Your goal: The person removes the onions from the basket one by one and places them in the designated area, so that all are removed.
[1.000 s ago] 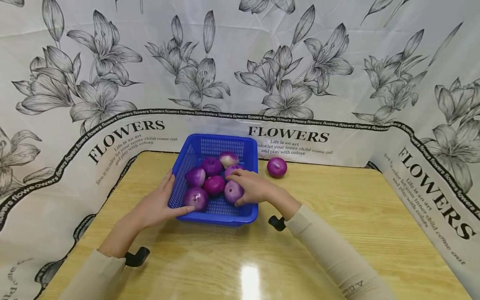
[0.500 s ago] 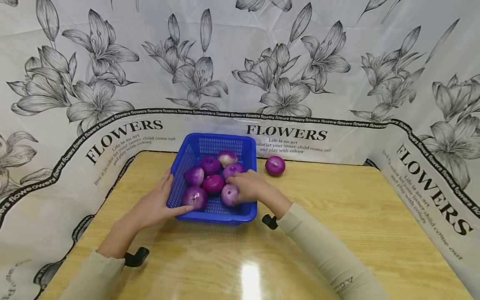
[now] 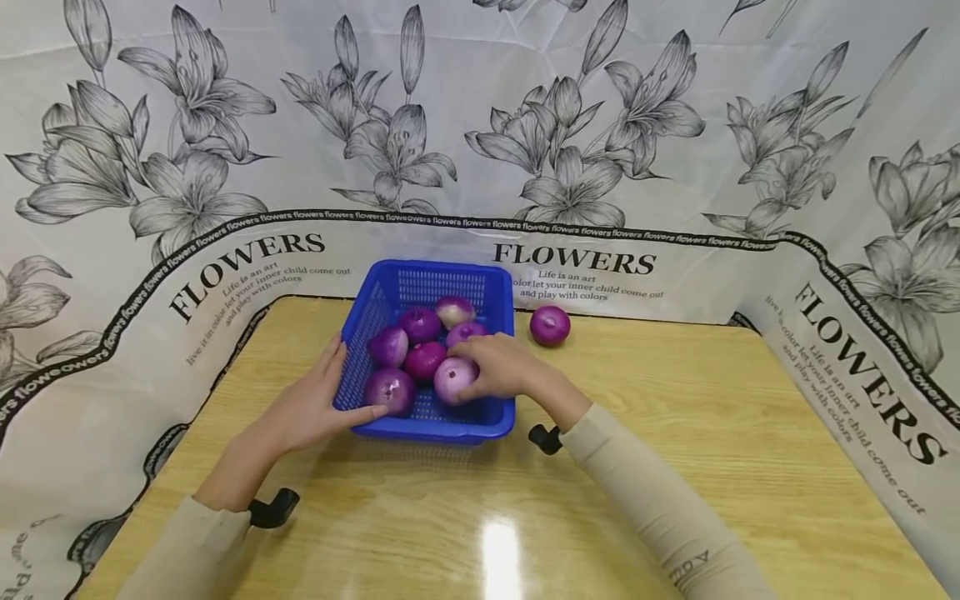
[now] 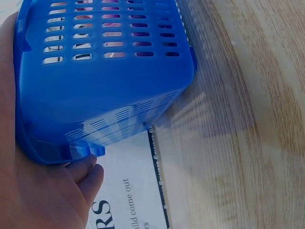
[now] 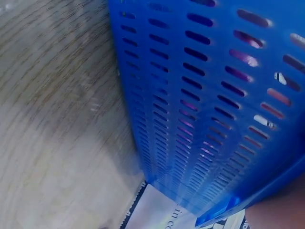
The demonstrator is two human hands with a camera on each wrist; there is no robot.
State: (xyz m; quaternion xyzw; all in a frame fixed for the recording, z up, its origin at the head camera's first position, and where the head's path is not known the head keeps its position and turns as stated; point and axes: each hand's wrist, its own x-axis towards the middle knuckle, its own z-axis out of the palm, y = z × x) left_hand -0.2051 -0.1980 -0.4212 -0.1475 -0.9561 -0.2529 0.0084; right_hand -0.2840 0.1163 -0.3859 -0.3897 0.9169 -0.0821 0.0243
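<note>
A blue plastic basket with slotted walls holds several purple onions. My left hand grips its near left corner, thumb over the front rim and fingers along the left side; the left wrist view shows fingertips at the rim. Inside the basket, my right hand holds a pale purple onion between fingers and thumb, close beside a deep magenta onion. Another onion lies just behind the hand, partly covered by it. From the right wrist, the basket's wall hides the held onion.
One onion sits on the wooden table to the right of the basket. Behind and at both sides hangs a white cloth with flower prints and lettering. Black wrist mounts stick out from both forearms.
My right hand has shifted the pale onion leftward inside the basket, up close to the magenta one. The left hand keeps its place on the basket's corner.
</note>
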